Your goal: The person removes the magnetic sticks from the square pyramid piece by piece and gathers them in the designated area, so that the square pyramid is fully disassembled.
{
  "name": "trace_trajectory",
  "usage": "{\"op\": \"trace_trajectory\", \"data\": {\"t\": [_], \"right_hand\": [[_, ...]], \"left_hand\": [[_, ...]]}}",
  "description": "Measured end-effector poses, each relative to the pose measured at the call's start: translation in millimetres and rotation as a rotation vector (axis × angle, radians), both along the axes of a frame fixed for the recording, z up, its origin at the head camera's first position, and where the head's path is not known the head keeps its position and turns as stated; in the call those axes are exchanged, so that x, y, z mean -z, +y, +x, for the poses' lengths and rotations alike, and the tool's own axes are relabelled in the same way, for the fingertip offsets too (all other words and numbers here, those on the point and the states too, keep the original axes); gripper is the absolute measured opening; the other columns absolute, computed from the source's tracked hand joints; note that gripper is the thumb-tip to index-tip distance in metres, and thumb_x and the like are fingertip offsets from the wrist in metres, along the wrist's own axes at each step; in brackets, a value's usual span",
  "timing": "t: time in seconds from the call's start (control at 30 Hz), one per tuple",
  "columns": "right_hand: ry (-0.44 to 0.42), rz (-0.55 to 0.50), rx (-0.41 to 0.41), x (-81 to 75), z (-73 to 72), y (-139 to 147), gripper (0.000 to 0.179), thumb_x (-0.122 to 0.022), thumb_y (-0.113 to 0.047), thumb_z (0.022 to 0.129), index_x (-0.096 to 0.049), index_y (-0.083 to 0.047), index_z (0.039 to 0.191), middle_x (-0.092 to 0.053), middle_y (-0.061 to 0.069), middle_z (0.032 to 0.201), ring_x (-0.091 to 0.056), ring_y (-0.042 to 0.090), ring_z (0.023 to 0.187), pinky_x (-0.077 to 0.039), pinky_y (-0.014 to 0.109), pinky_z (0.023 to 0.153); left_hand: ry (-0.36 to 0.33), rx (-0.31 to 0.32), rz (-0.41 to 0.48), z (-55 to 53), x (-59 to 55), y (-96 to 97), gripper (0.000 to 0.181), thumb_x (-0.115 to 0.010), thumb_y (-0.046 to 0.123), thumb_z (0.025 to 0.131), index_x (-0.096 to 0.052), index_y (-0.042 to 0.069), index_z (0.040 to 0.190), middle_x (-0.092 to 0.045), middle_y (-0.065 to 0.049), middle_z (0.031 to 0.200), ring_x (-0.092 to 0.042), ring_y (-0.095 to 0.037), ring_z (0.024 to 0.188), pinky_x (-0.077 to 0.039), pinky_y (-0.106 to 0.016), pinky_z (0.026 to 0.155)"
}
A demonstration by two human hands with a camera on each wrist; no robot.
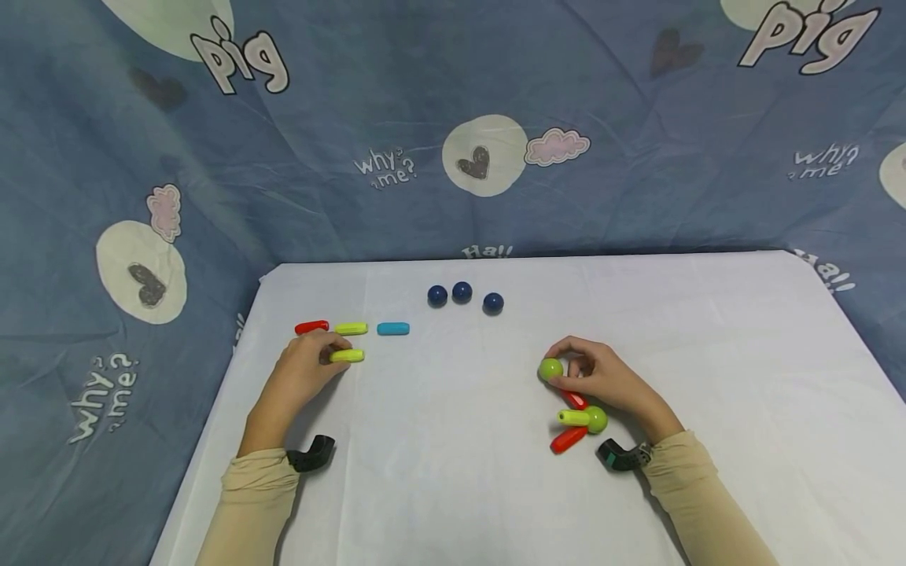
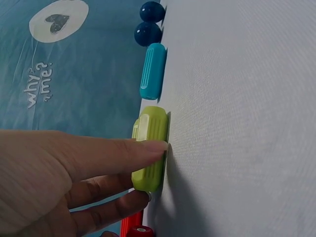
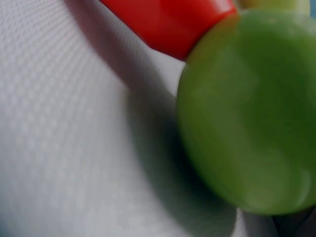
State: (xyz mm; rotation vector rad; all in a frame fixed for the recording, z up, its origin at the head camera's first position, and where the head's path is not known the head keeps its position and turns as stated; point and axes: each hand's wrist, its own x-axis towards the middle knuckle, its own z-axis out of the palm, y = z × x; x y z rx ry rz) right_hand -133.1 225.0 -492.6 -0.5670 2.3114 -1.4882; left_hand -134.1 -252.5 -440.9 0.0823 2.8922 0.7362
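Observation:
My left hand pinches a yellow-green ribbed rod between thumb and fingers; in the left wrist view the thumb lies across this rod. Just beyond it lie a red rod, another yellow-green rod and a blue rod. On the right, my right hand pinches a green ball. A red rod runs from under that hand towards a second green ball. A yellow-green rod and a red rod also meet this ball, which fills much of the right wrist view.
Several dark blue balls, one of them at the right, sit near the back of the white table. A patterned blue cloth hangs behind and at the left. Each wrist wears a black device, such as the left one.

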Motion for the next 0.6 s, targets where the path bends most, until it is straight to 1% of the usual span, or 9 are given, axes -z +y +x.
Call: {"op": "trace_trajectory", "data": {"t": [0.23,0.6], "right_hand": [[0.006,0.004,0.002,0.0,-0.5,0.2,0.034,-0.08,-0.014,0.09,-0.067,-0.012,0.121,-0.058,0.001,0.074,-0.053,0.008,0.064,-0.045,0.023,0.06],[0.008,0.007,0.005,0.1,-0.2,-0.5,0.034,-0.08,-0.014,0.09,-0.067,-0.012,0.121,-0.059,0.001,0.075,-0.053,0.008,0.064,-0.045,0.023,0.06]], "left_hand": [[0.016,0.006,0.004,0.0,0.6,-0.3,0.028,-0.081,0.006,0.086,-0.074,0.003,0.113,-0.072,-0.019,0.111,-0.068,-0.034,0.099,-0.054,-0.053,0.087],[0.051,-0.022,0.009,2.4,-3.1,-0.2,0.032,-0.083,0.009,0.085,-0.074,0.003,0.115,-0.07,-0.02,0.116,-0.064,-0.034,0.1,-0.053,-0.051,0.085]]}}
